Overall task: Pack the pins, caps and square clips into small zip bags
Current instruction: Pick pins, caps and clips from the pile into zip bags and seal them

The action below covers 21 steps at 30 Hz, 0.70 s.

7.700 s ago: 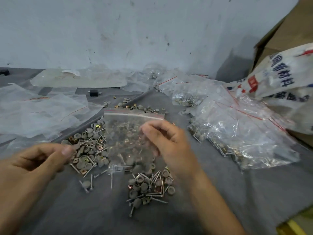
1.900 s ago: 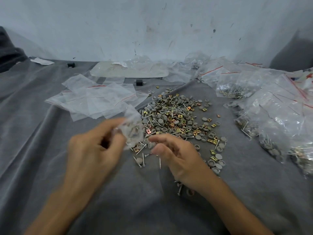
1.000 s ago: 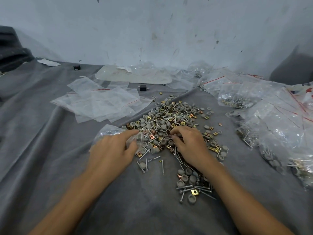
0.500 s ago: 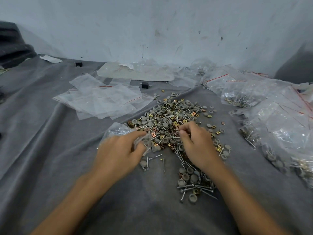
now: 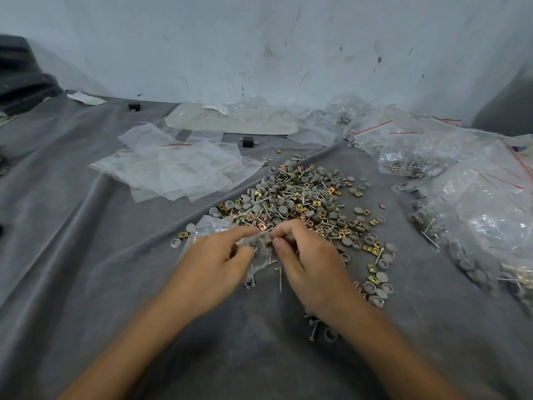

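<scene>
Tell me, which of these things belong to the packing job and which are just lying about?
Job: zip bag gripped by the left hand; heap of pins, caps and clips; empty bags; filled bags.
Lying about: black block; paper scrap; dark bundle.

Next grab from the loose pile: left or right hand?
Right, likely. The left hand grips the small zip bag, so it is tied up; the right hand lies at the near edge of the pile.

Nothing here can be read: no label, brand or number. The flat clear sheet (image 5: pixel 230 122), beyond the heap of parts (image 5: pixel 300 203), bears faint reddish marks (too blurred to make out as writing).
</scene>
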Each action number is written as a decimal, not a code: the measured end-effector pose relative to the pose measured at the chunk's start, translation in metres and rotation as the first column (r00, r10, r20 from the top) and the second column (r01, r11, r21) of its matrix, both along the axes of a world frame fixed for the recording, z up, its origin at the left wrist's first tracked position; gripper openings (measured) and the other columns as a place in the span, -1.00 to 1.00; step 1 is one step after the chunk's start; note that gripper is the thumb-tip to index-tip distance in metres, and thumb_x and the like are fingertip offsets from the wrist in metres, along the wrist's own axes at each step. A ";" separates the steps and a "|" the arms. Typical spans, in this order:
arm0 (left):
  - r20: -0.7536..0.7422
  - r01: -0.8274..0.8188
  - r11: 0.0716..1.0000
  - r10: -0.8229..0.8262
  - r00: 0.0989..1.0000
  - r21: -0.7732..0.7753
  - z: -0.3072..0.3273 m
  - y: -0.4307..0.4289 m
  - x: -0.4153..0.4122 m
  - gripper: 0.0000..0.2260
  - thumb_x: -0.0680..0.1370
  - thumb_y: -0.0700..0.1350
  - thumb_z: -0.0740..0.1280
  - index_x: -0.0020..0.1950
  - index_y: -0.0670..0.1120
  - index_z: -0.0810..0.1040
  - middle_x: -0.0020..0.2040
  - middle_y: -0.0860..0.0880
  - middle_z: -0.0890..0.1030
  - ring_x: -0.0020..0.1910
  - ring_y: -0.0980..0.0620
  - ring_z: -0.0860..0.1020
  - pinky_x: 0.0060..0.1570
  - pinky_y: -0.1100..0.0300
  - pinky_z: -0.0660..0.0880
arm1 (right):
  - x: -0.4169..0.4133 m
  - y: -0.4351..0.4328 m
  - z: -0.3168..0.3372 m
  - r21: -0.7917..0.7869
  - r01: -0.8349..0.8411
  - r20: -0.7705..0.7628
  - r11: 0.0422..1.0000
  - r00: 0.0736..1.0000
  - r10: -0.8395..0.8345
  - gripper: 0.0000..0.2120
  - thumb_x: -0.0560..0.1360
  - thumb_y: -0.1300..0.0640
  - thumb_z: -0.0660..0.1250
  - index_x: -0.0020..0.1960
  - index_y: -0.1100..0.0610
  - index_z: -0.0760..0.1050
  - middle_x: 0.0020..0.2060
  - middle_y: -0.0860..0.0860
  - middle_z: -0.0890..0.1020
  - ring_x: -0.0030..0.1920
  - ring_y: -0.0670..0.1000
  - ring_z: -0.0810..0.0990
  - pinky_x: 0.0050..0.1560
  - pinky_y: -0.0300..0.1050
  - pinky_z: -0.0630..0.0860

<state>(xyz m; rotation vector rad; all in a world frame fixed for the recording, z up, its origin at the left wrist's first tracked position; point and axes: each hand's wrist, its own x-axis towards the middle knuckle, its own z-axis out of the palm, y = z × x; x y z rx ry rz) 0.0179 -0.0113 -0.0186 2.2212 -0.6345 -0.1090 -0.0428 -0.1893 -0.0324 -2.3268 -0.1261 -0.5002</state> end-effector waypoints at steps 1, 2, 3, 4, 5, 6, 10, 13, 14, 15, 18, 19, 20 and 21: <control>-0.012 0.011 1.000 -0.011 1.000 -0.014 -0.001 -0.001 0.000 -0.62 0.50 0.05 0.13 0.24 0.31 0.56 -0.38 0.15 0.66 -0.36 0.21 0.60 -0.16 0.09 0.58 | 0.000 0.002 -0.001 0.000 -0.013 0.002 1.000 1.000 0.013 -0.91 0.67 0.11 0.23 0.13 0.01 0.50 -0.16 -0.12 0.59 -0.11 -0.09 0.55 -0.10 -0.05 0.50; -0.022 0.022 0.999 -0.022 1.000 -0.031 -0.002 -0.001 0.001 -0.65 0.51 0.03 0.14 0.18 0.34 0.56 -0.38 0.14 0.66 -0.38 0.21 0.59 -0.21 0.11 0.56 | 0.000 0.004 -0.002 -0.004 -0.021 0.008 1.000 1.000 0.021 -0.91 0.67 0.10 0.23 0.13 0.01 0.50 -0.15 -0.12 0.59 -0.10 -0.09 0.55 -0.09 -0.03 0.51; -0.032 0.033 0.998 -0.034 0.999 -0.051 -0.003 -0.001 0.002 -0.67 0.54 0.00 0.16 0.15 0.35 0.57 -0.39 0.11 0.66 -0.40 0.21 0.58 -0.26 0.14 0.52 | 0.000 0.005 -0.004 -0.013 -0.024 0.018 1.000 1.000 0.024 -0.91 0.67 0.09 0.23 0.13 0.01 0.49 -0.14 -0.13 0.59 -0.10 -0.10 0.55 -0.08 -0.02 0.51; -0.041 0.042 0.997 -0.045 0.998 -0.069 -0.003 -0.001 0.002 -0.68 0.56 -0.03 0.18 0.15 0.34 0.58 -0.39 0.09 0.66 -0.41 0.21 0.57 -0.30 0.17 0.47 | 0.001 0.006 -0.005 -0.025 -0.023 0.029 0.999 0.999 0.024 -0.90 0.67 0.08 0.23 0.13 0.01 0.50 -0.13 -0.12 0.60 -0.09 -0.11 0.55 -0.07 -0.03 0.51; -0.052 0.048 0.995 -0.053 0.997 -0.084 -0.003 -0.001 0.001 -0.67 0.59 -0.05 0.19 0.18 0.33 0.58 -0.40 0.07 0.66 -0.42 0.20 0.56 -0.31 0.18 0.44 | 0.001 0.007 -0.006 -0.036 -0.023 0.033 0.999 0.999 0.024 -0.90 0.66 0.08 0.23 0.14 0.02 0.50 -0.11 -0.12 0.60 -0.08 -0.12 0.55 -0.06 -0.03 0.50; -0.062 0.051 0.994 -0.057 0.996 -0.096 -0.004 -0.001 0.001 -0.67 0.59 -0.05 0.19 0.20 0.32 0.59 -0.40 0.06 0.65 -0.42 0.19 0.56 -0.31 0.19 0.43 | 0.002 0.007 -0.008 -0.042 -0.029 0.025 0.999 0.999 0.030 -0.88 0.67 0.07 0.23 0.16 0.02 0.50 -0.09 -0.11 0.62 -0.07 -0.12 0.55 -0.05 -0.03 0.51; -0.102 0.017 0.991 -0.031 0.994 -0.132 -0.002 0.001 0.002 -0.62 0.50 0.02 0.15 0.23 0.24 0.61 -0.43 0.05 0.64 -0.42 0.22 0.55 -0.29 0.19 0.40 | 0.002 0.007 -0.003 0.008 -0.100 -0.017 0.995 0.995 0.100 -0.81 0.67 0.07 0.24 0.27 -0.04 0.48 -0.07 -0.10 0.67 -0.14 -0.14 0.60 -0.13 -0.14 0.53; -0.061 -0.019 0.995 0.013 0.998 -0.095 -0.001 0.005 0.004 -0.64 0.50 0.03 0.16 0.20 0.24 0.61 -0.44 0.08 0.62 -0.43 0.18 0.54 -0.29 0.14 0.45 | 0.000 -0.007 0.007 -0.001 -0.059 0.007 0.998 0.998 0.059 -0.84 0.65 0.09 0.26 0.18 -0.10 0.51 -0.07 -0.16 0.67 -0.08 -0.16 0.62 -0.12 -0.19 0.55; -0.040 -0.035 0.996 0.032 0.999 -0.076 0.000 0.007 0.005 -0.65 0.50 0.04 0.16 0.20 0.26 0.60 -0.44 0.11 0.61 -0.42 0.14 0.54 -0.28 0.10 0.50 | 0.000 -0.016 0.010 -0.040 -0.010 0.012 0.999 1.000 0.011 -0.85 0.64 0.09 0.26 0.15 -0.10 0.54 -0.04 -0.20 0.65 -0.02 -0.18 0.60 -0.06 -0.22 0.53; -0.024 -0.047 0.997 0.045 0.999 -0.063 0.001 0.009 0.005 -0.64 0.51 0.06 0.16 0.22 0.27 0.59 -0.45 0.13 0.60 -0.42 0.11 0.54 -0.25 0.06 0.54 | 0.001 -0.026 0.012 -0.087 0.050 0.008 0.995 0.999 -0.050 -0.85 0.64 0.08 0.27 0.14 -0.09 0.56 -0.01 -0.23 0.63 0.03 -0.21 0.56 0.01 -0.24 0.49; -0.009 -0.058 0.997 0.057 0.998 -0.051 0.004 0.010 0.004 -0.62 0.52 0.08 0.15 0.26 0.27 0.58 -0.43 0.10 0.60 -0.41 0.08 0.54 -0.22 -0.01 0.58 | 0.003 -0.054 0.014 -0.214 0.194 -0.061 0.957 0.976 -0.211 -0.82 0.64 0.10 0.27 0.17 -0.04 0.59 0.09 -0.16 0.61 0.16 -0.10 0.51 0.15 -0.12 0.45; -0.007 -0.060 0.997 0.060 0.998 -0.049 0.004 0.009 0.004 -0.62 0.52 0.09 0.15 0.26 0.26 0.59 -0.42 0.07 0.60 -0.40 0.06 0.55 -0.21 -0.04 0.58 | 0.004 -0.061 0.013 -0.243 0.222 -0.091 0.944 0.964 -0.250 -0.82 0.65 0.11 0.26 0.17 -0.03 0.60 0.11 -0.14 0.61 0.18 -0.06 0.50 0.17 -0.08 0.45; -0.006 -0.062 0.997 0.062 0.998 -0.045 0.004 0.009 0.003 -0.62 0.52 0.09 0.15 0.27 0.25 0.59 -0.42 0.05 0.60 -0.38 0.03 0.56 -0.19 -0.06 0.58 | 0.004 -0.066 0.012 -0.264 0.240 -0.115 0.934 0.954 -0.277 -0.82 0.65 0.11 0.25 0.18 -0.02 0.60 0.11 -0.12 0.60 0.19 -0.03 0.49 0.19 -0.04 0.45; -0.003 -0.064 0.997 0.064 0.998 -0.038 0.004 0.009 0.003 -0.62 0.52 0.09 0.16 0.28 0.25 0.59 -0.41 0.05 0.60 -0.36 0.02 0.58 -0.18 -0.07 0.58 | 0.005 -0.070 0.011 -0.277 0.247 -0.130 0.929 0.948 -0.290 -0.81 0.65 0.11 0.25 0.18 -0.01 0.60 0.11 -0.10 0.60 0.20 -0.01 0.49 0.20 -0.02 0.46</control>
